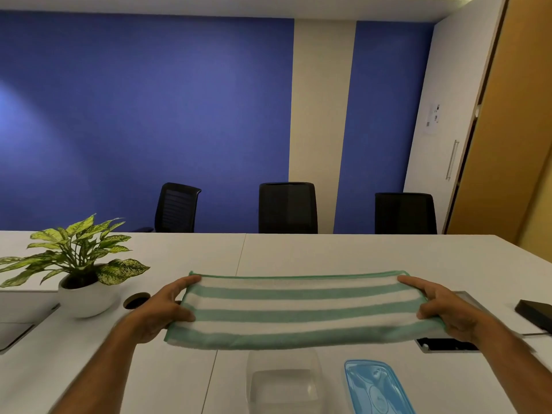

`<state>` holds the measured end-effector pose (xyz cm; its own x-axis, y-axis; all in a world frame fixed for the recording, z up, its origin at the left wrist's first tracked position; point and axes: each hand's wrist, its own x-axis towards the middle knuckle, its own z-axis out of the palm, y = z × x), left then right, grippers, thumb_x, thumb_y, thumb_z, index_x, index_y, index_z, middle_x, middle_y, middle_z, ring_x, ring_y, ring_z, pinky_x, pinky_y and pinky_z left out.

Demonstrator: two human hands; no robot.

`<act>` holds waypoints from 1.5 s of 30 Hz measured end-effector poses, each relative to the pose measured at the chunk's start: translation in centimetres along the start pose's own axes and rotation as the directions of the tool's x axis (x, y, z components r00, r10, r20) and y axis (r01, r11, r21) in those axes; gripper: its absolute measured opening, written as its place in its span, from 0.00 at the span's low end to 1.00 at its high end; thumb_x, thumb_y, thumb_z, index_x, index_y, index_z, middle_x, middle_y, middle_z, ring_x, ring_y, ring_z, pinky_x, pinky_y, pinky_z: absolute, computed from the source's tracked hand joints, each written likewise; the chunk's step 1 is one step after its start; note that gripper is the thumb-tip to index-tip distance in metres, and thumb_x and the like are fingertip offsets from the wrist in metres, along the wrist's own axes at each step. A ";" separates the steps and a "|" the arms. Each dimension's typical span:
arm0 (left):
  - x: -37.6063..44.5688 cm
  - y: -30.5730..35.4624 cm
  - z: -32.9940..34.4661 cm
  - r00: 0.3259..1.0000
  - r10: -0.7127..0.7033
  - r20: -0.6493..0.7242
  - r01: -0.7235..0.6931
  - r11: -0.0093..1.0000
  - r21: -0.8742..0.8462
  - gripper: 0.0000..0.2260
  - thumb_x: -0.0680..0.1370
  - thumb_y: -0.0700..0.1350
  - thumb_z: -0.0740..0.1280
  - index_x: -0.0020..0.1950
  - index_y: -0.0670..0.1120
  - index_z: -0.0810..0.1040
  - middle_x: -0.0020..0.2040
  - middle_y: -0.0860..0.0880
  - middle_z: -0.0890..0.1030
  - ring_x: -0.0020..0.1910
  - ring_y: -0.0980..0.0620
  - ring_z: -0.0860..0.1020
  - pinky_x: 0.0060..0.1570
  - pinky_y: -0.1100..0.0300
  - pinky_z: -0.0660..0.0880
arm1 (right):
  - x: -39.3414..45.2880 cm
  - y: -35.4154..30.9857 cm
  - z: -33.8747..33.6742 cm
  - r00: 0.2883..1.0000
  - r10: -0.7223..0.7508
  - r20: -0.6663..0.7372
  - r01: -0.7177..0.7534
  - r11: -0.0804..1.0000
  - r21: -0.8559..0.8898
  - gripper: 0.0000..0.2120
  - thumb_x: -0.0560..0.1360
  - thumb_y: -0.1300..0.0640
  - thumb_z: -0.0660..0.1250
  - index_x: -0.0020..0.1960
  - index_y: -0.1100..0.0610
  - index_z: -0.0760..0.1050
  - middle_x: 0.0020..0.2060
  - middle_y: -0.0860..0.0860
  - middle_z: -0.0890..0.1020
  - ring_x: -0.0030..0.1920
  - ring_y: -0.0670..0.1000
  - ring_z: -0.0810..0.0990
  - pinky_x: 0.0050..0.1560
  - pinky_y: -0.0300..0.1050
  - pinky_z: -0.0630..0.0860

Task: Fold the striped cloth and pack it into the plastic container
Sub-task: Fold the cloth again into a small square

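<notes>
A green-and-white striped cloth (298, 309) is stretched out wide above the white table, folded into a long band. My left hand (162, 309) grips its left end and my right hand (448, 312) grips its right end. Below the cloth, near the table's front edge, stands a clear plastic container (283, 383), open and with nothing visible inside. Its blue lid (376, 386) lies flat on the table just to the right of it.
A potted plant (80, 273) in a white pot stands at the left, with a round cable hole (136, 299) beside it. A black box (534, 313) and a cable hatch (448, 345) lie at the right. Three black chairs (288, 207) line the far side.
</notes>
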<state>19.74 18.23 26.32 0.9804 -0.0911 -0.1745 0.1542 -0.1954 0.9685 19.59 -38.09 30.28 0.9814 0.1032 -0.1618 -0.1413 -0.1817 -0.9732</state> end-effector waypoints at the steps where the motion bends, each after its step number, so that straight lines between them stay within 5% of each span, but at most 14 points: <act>1: 0.0 0.1 0.2 1.000 0.000 -0.010 0.000 1.000 0.012 0.37 0.68 0.27 0.71 0.70 0.57 0.71 0.65 0.46 0.72 0.56 0.38 0.78 0.45 0.50 0.81 | 0.2 0.0 0.1 1.000 0.006 -0.004 -0.006 1.000 -0.015 0.36 0.68 0.81 0.55 0.72 0.57 0.67 0.59 0.54 0.74 0.50 0.59 0.77 0.44 0.48 0.77; 14: 1.6 6.4 7.5 0.997 0.058 -0.044 -0.051 0.989 0.139 0.36 0.72 0.30 0.69 0.76 0.50 0.63 0.65 0.43 0.69 0.54 0.44 0.77 0.40 0.56 0.82 | 2.5 -3.8 6.3 0.999 -0.048 0.025 0.053 0.953 -0.299 0.40 0.68 0.77 0.62 0.76 0.53 0.61 0.68 0.56 0.64 0.62 0.61 0.71 0.60 0.53 0.75; 22: 2.2 9.8 14.8 0.997 0.071 -0.016 -0.065 0.969 0.236 0.36 0.74 0.32 0.69 0.78 0.48 0.60 0.62 0.44 0.69 0.48 0.49 0.76 0.35 0.64 0.79 | 2.7 -6.4 13.8 0.994 -0.033 0.102 0.073 0.906 -0.417 0.44 0.68 0.72 0.66 0.77 0.48 0.56 0.68 0.55 0.65 0.62 0.59 0.72 0.60 0.54 0.79; 31: 1.7 11.3 19.3 0.991 0.115 0.075 -0.133 0.944 0.304 0.39 0.73 0.34 0.70 0.79 0.49 0.55 0.76 0.44 0.64 0.57 0.48 0.74 0.36 0.66 0.79 | 3.0 -7.9 18.9 0.989 -0.038 0.140 0.105 0.856 -0.506 0.47 0.67 0.67 0.71 0.78 0.48 0.51 0.76 0.53 0.61 0.67 0.59 0.70 0.56 0.50 0.79; 35: 1.6 11.5 20.0 0.992 0.112 0.063 -0.126 0.948 0.291 0.37 0.75 0.34 0.68 0.80 0.49 0.55 0.78 0.45 0.62 0.70 0.42 0.70 0.47 0.59 0.79 | 2.9 -7.9 19.7 0.990 -0.023 0.140 0.096 0.832 -0.547 0.47 0.69 0.67 0.72 0.78 0.48 0.50 0.76 0.53 0.61 0.70 0.62 0.68 0.58 0.53 0.79; 45: 1.6 11.6 21.1 0.991 0.131 -0.011 -0.118 0.926 0.359 0.27 0.82 0.38 0.60 0.79 0.50 0.57 0.77 0.46 0.64 0.71 0.42 0.70 0.60 0.54 0.76 | 2.3 -7.8 20.8 0.990 0.005 0.140 0.058 0.895 -0.442 0.42 0.71 0.69 0.71 0.78 0.52 0.54 0.72 0.56 0.68 0.67 0.64 0.72 0.60 0.58 0.79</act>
<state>20.49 -4.80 33.58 0.9934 -0.1056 -0.0444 -0.0172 -0.5210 0.8534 20.24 -16.11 34.12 0.9528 0.2386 -0.1878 -0.0118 -0.5889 -0.8081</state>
